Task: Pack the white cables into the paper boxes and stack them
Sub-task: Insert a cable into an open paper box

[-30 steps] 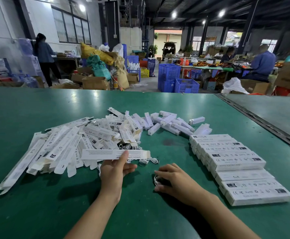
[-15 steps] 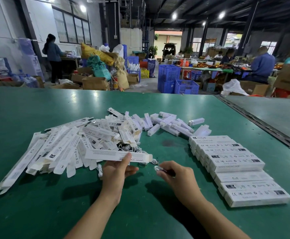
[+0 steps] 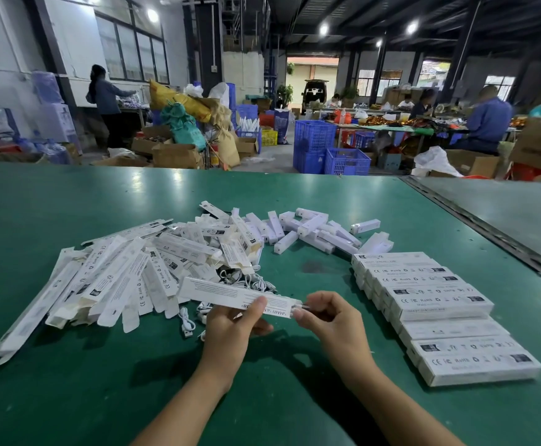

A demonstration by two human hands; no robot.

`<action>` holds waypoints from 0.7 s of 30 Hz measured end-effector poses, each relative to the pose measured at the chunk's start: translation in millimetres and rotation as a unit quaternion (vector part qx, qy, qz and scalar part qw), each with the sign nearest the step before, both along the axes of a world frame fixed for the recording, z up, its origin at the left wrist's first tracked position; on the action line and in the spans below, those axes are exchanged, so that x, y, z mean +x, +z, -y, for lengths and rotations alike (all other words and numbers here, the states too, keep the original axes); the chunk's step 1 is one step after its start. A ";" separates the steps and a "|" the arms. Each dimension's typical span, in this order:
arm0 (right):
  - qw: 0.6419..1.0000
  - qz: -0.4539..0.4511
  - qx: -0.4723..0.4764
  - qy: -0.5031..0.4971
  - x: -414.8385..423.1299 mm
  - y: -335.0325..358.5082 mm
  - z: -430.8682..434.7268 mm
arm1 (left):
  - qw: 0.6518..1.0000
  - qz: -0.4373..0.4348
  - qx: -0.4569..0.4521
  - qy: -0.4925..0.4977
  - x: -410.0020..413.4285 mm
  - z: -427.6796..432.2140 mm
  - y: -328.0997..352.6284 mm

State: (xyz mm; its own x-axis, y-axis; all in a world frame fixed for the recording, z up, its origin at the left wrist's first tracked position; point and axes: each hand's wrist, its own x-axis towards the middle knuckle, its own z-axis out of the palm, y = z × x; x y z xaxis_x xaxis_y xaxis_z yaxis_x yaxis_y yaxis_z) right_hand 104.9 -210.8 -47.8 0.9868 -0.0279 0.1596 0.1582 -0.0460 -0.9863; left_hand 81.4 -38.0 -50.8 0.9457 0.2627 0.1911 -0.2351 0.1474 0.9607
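A green table (image 3: 70,397) is spreading across the view, carrying a wide heap of flat paper boxes (image 3: 118,278) at the left and, at the right, rows of packed boxes (image 3: 430,304) lying stacked side by side. Loose white cables (image 3: 253,284) are lying between the heap and the hands. The left hand (image 3: 230,329) is gripping one long paper box (image 3: 230,294) above the table, while the right hand (image 3: 333,320) is pinching a cable end (image 3: 301,306) at that box's open right end.
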 end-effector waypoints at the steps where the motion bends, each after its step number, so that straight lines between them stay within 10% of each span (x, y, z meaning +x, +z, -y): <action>1: 1.000 -0.006 0.015 0.003 0.2 -0.4 -0.2 | 1.000 0.002 0.002 0.001 -0.5 0.6 -0.3; 21: 0.983 -0.104 0.133 0.077 -0.2 -1.1 1.5 | 1.000 0.013 -0.020 -0.009 -0.3 2.9 -0.1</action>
